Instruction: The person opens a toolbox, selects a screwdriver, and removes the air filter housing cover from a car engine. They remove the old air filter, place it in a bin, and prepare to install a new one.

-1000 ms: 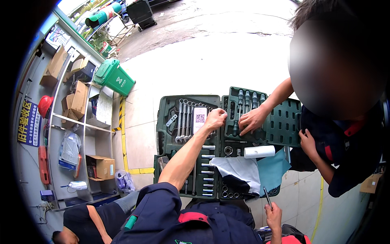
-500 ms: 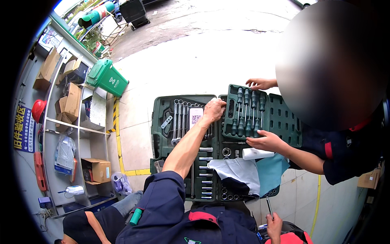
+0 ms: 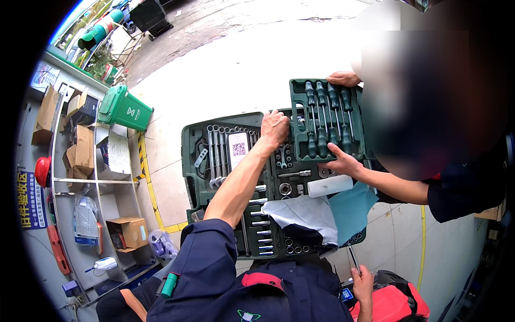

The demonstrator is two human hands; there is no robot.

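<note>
My left arm reaches across an opened dark green tool case (image 3: 201, 121). My left hand (image 3: 275, 129) is closed at the case's far middle edge, fingertips curled down, and what they grip is hidden. Beside it lie ring spanners (image 3: 216, 153) and a white card with a square code (image 3: 238, 150). In my right hand (image 3: 362, 287), low at the right, a slim metal rod-shaped tool (image 3: 353, 256) points up. A co-worker's two hands (image 3: 346, 161) hold a green tray of screwdrivers (image 3: 327, 115) raised over the case's right side.
A grey cloth (image 3: 303, 214), a blue cloth (image 3: 354, 209) and a white roll (image 3: 330, 185) lie on the case, near chrome sockets (image 3: 263, 224). A red and black bag (image 3: 391, 300) sits low right. Left stand shelves (image 3: 96, 181) with boxes and a green bin (image 3: 124, 108).
The co-worker has lifted the screwdriver tray off the case's right side, uncovering small sockets and a spanner beneath. My view has shifted slightly; my left hand stays at the case's far edge.
</note>
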